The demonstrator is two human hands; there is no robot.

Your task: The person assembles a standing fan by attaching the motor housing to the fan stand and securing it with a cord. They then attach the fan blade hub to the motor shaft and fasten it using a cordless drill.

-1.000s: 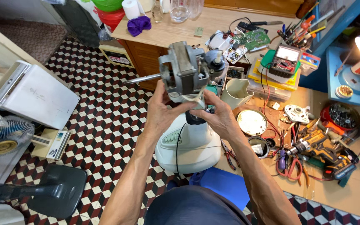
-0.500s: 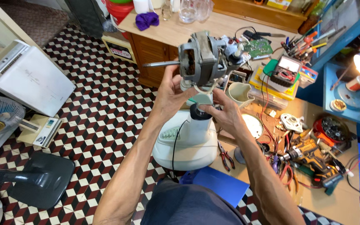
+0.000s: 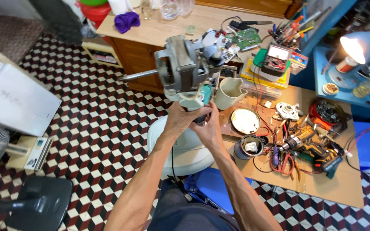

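We close our left hand (image 3: 180,120) and right hand (image 3: 209,126) together around the pale neck under the fan motor (image 3: 184,67), holding it up in front of us above the white fan base (image 3: 180,145) on the floor. The motor's long axis runs roughly level, its bare steel shaft (image 3: 138,75) pointing left over the checkered floor (image 3: 91,111), its rear towards the cluttered workbench (image 3: 322,171) and the wooden table (image 3: 168,25) beyond

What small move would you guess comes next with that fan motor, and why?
Probably lowering the fan motor back toward the white base: the left hand and right hand grip only its neck, holding it raised above that base.
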